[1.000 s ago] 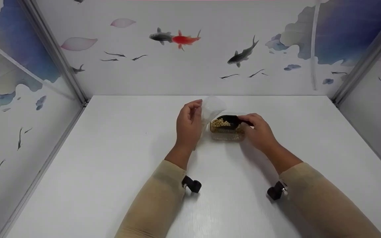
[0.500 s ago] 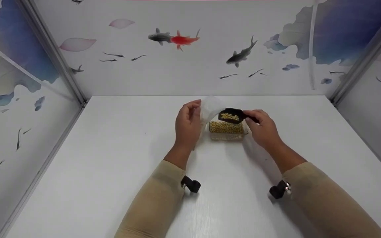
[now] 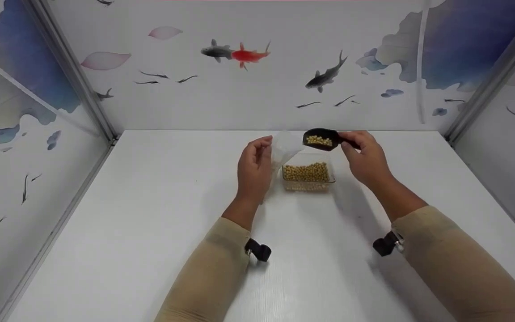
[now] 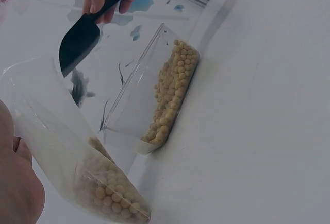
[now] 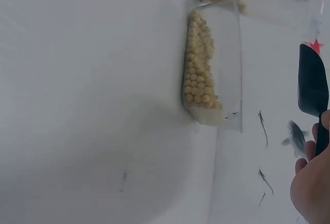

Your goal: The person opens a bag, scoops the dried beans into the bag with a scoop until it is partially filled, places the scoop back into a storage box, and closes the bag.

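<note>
My right hand point(image 3: 367, 156) grips the handle of a small black scoop point(image 3: 322, 139), which carries a layer of soybeans point(image 3: 319, 141). The scoop hangs above and behind a clear rectangular container point(image 3: 307, 186) partly filled with soybeans. Beside the container on its left, my left hand point(image 3: 255, 172) holds a clear plastic bag point(image 3: 284, 150) upright, its mouth spread. In the left wrist view, more soybeans point(image 4: 116, 195) lie at the bottom of the bag point(image 4: 46, 110). The scoop point(image 5: 312, 80) is apart from both container point(image 5: 227, 64) and bag in the right wrist view.
The white table point(image 3: 172, 214) bears the container and bag near its back edge. White panels printed with fish point(image 3: 327, 74) rise behind and at both sides. Metal posts point(image 3: 72, 67) stand in the corners.
My right hand has lifted the scoop out of the container, up and to the right, with soybeans in it. My left hand and the bag have hardly moved.
</note>
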{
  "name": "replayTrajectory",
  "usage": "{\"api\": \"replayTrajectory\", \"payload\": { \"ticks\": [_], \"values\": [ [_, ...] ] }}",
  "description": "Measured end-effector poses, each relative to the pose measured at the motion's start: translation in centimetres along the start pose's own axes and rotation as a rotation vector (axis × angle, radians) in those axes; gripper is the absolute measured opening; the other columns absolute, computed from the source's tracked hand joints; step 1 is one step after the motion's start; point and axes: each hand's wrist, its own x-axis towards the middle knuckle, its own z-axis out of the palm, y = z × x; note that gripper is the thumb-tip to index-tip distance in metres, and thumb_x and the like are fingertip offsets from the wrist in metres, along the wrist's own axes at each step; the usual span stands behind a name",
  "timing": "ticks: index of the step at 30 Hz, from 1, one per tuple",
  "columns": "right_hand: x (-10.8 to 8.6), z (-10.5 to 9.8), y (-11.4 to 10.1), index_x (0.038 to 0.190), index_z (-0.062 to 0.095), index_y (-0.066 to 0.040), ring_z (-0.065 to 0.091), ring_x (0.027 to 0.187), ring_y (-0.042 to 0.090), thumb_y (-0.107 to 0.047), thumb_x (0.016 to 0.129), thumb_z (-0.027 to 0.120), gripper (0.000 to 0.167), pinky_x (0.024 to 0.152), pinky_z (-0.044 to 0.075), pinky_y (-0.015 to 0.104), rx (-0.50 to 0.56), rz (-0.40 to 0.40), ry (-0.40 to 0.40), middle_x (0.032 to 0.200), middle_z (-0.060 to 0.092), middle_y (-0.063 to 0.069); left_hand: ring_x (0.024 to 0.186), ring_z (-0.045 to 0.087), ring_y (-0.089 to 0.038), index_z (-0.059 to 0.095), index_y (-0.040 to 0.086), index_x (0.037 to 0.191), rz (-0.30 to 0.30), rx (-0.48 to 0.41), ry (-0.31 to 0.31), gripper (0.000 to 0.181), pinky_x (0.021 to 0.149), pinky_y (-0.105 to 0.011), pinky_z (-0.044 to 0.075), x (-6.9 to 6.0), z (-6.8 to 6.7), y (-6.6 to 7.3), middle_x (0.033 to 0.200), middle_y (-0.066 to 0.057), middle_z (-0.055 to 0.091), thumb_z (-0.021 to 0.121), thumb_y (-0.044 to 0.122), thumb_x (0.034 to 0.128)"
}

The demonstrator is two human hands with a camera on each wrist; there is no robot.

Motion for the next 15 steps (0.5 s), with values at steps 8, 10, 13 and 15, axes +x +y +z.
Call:
{"api": "replayTrajectory", "payload": {
  "ticks": [8, 10, 13, 15],
  "values": [
    [0.8, -1.2, -2.5, 0.146, 0.065, -0.011, 0.056, 0.139, 0.028, -0.024, 0.113, 0.054, 0.037, 0.121, 0.047, 0.052, -0.031, -0.018, 0.005, 0.145, 0.058, 0.011, 0.139, 0.059, -0.011, 0.063, 0.011, 0.125, -0.013, -0.013, 0.005, 0.02, 0.12, -0.031, 0.049, 0.0, 0.0, 0.0, 0.142, 0.003, 0.066, 0.052, 0.024, 0.1147],
    [0.8, -1.3, -2.9, 0.146, 0.065, -0.011, 0.056, 0.138, 0.028, -0.024, 0.113, 0.054, 0.037, 0.121, 0.047, 0.052, -0.044, -0.04, 0.001, 0.144, 0.058, 0.011, 0.139, 0.059, -0.012, 0.063, 0.009, 0.125, -0.009, -0.014, 0.005, 0.021, 0.12, -0.032, 0.049, 0.1, -0.1, 0.0, 0.142, 0.002, 0.066, 0.052, 0.024, 0.1146],
    [0.6, -1.2, -3.3, 0.145, 0.066, -0.01, 0.056, 0.135, 0.028, -0.019, 0.112, 0.055, 0.036, 0.119, 0.048, 0.053, -0.078, -0.111, -0.007, 0.141, 0.06, 0.011, 0.139, 0.059, -0.012, 0.063, 0.01, 0.125, -0.004, -0.011, 0.006, 0.02, 0.12, -0.031, 0.049, 0.1, -0.1, 0.1, 0.141, 0.002, 0.067, 0.052, 0.023, 0.1145],
    [0.4, -1.0, -3.5, 0.143, 0.067, -0.008, 0.056, 0.133, 0.03, -0.015, 0.111, 0.057, 0.035, 0.118, 0.049, 0.055, -0.11, -0.176, -0.012, 0.138, 0.062, 0.012, 0.139, 0.059, -0.011, 0.063, 0.011, 0.124, -0.002, -0.007, 0.008, 0.019, 0.119, -0.031, 0.05, 0.1, 0.0, 0.0, 0.141, 0.002, 0.067, 0.052, 0.022, 0.1143]
  ]
}}
